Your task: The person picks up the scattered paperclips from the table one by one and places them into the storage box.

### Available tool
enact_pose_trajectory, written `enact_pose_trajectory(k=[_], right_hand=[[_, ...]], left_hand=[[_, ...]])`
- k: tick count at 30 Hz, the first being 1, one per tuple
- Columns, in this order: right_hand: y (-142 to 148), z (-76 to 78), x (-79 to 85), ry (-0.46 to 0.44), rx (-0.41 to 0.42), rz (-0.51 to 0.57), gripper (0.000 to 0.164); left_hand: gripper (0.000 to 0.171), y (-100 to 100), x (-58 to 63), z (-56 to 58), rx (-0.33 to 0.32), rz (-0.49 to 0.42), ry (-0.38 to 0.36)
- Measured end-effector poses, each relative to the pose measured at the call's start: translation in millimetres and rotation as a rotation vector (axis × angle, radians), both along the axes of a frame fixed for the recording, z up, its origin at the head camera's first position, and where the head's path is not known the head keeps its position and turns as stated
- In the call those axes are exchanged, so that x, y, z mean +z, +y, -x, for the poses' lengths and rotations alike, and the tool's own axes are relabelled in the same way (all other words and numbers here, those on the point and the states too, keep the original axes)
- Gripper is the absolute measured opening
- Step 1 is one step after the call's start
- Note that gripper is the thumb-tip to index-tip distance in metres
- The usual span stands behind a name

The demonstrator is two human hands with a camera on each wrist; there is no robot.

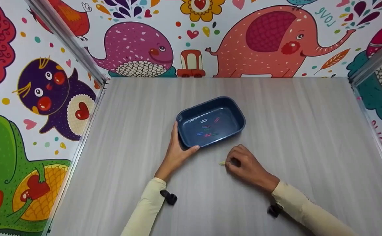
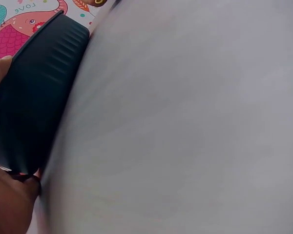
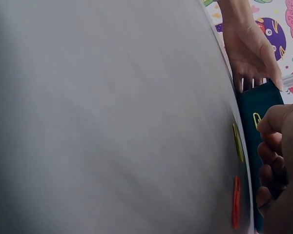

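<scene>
A dark blue rectangular tray [image 1: 233,129] sits on the table with several coloured paper clips [image 1: 208,135] spread over its floor. My left hand [image 1: 176,152] grips the tray's near left corner, thumb on the front rim and fingers along the left side. Just in front of the tray, my right hand [image 1: 248,167] pinches a yellow paper clip [image 3: 256,120] between thumb and fingertips. Another yellow paper clip [image 3: 238,142] and a red paper clip [image 3: 236,202] lie on the table beside the right hand in the right wrist view.
The pale wood-grain table [image 1: 138,114] is bounded by walls printed with cartoon animals [image 1: 269,42]. Metal rails [image 1: 76,144] run along its sides. A black wrist device [image 1: 169,197] is on the left sleeve, and a similar device [image 1: 274,210] on the right.
</scene>
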State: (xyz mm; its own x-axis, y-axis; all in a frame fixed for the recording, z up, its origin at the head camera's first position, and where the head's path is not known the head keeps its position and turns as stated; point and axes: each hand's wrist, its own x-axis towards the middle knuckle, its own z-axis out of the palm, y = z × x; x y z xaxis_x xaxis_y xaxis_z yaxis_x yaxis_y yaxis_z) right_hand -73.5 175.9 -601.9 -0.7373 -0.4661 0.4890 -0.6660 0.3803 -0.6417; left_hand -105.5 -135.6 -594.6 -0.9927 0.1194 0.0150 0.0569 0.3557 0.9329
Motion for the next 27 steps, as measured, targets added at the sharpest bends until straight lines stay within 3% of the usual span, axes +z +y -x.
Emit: enact_pose_trajectory(k=[10,20,27], right_hand=[[10,3.0,5.2,-0.011,-0.008,-0.023,0.029],[21,17.2,13.2,0.033,0.014,-0.030,0.025],[29,25.8,25.4,-0.004,-0.004,-0.055,0.026]], left_hand=[[0.134,0,-1.6,0.3,-0.001,-0.009,0.001],[0.134,0,-0.4,0.2,0.004,-0.003,-0.003],[0.133,1,0.0,0.1,-0.003,-0.002,-0.005]])
